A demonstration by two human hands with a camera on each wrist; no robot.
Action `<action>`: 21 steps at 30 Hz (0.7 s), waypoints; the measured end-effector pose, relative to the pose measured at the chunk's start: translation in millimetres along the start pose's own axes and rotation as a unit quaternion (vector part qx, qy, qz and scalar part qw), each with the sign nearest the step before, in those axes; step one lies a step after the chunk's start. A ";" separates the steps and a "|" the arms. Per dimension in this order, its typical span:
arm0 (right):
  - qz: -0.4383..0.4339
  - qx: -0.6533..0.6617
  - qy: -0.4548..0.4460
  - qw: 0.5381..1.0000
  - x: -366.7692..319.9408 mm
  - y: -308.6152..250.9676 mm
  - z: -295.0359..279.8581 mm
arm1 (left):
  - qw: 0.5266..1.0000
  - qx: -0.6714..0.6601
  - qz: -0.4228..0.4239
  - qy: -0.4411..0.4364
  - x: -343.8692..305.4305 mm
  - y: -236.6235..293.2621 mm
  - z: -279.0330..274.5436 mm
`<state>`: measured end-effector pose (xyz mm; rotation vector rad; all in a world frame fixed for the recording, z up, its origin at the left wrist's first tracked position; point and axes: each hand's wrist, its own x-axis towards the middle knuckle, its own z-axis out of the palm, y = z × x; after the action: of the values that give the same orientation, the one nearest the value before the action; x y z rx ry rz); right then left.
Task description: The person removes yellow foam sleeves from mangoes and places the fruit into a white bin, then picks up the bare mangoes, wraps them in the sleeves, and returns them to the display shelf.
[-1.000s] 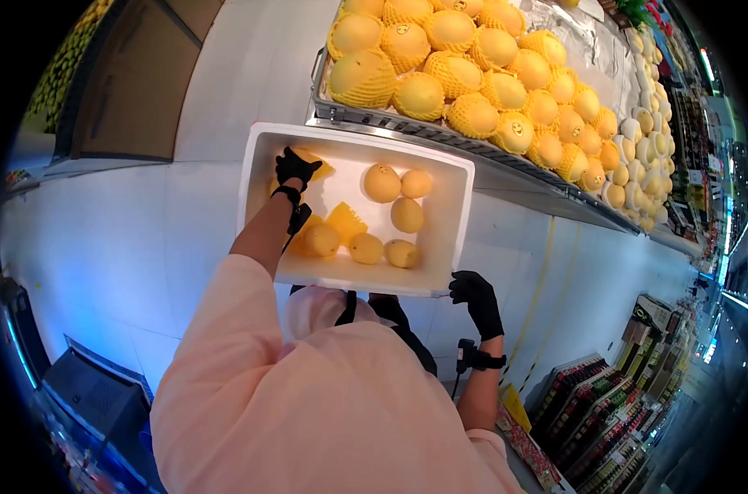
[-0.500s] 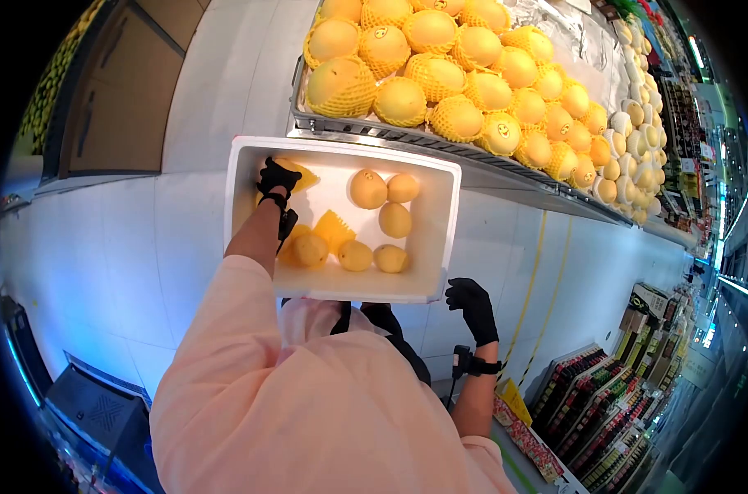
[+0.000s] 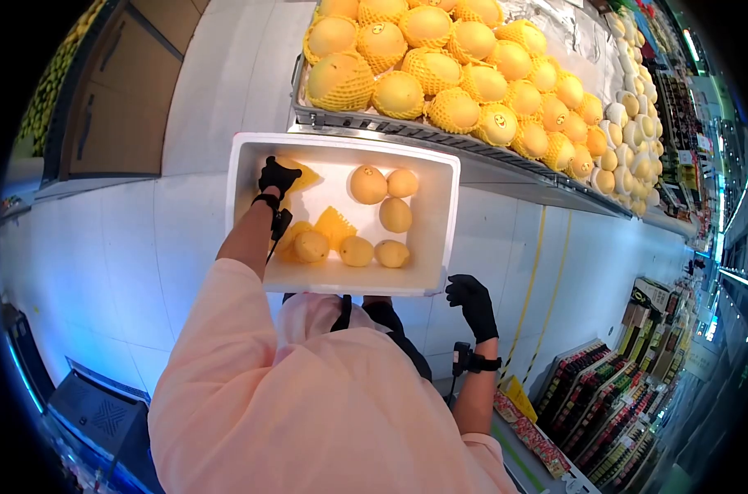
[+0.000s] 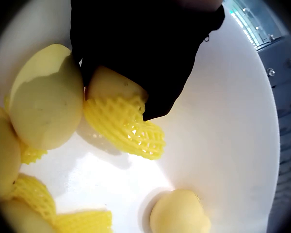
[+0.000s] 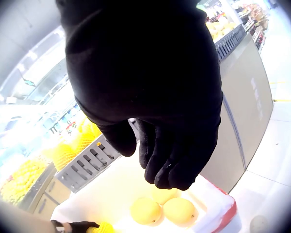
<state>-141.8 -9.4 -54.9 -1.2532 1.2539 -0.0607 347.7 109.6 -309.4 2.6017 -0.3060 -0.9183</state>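
In the left corner of a white foam box [image 3: 448, 218], my black-gloved left hand [image 3: 278, 176] grips a smooth yellow fruit [image 4: 114, 83] partly covered by a yellow foam net [image 4: 128, 128]. The glove hides the fruit's upper part. Beside it lies a larger bare yellow fruit [image 4: 46, 104], touching or nearly touching the glove's fingers. My right hand [image 3: 473, 306], also gloved in black, hangs just outside the box's near right corner. Its fingers [image 5: 184, 170] are loosely curled with nothing in them. Several more bare fruits [image 3: 368, 184] rest on the box floor.
A loose foam net [image 3: 334, 226] lies among the fruits in the box. Past the box's far side stands a display stand with a dark slatted edge [image 3: 374, 123], heaped with netted yellow fruits [image 3: 399, 94]. Stacked boxed goods [image 3: 588, 395] stand to the right, a dark bin [image 3: 98, 407] at lower left.
The box and display have shifted left in the view. My right hand, earlier at the box's corner, now stands slightly apart from it. My left hand stays in the box's left corner.
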 end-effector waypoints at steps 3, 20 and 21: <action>-0.018 0.000 -0.007 1.000 -0.9 -2.2 5.1 | 0.999 -0.025 0.033 0.005 -4.5 -1.2 -1.2; -0.052 0.084 -0.126 0.987 27.2 -69.9 80.0 | 0.883 -0.351 0.309 -0.042 -181.9 49.9 -40.6; -0.043 0.124 -0.139 0.982 26.6 -76.9 87.0 | 0.873 -0.361 0.322 -0.053 -200.8 56.5 -49.4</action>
<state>-24.8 0.8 -34.5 -1.0582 0.9215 -0.0976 221.0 135.2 -138.3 1.5982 -0.6608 -0.7304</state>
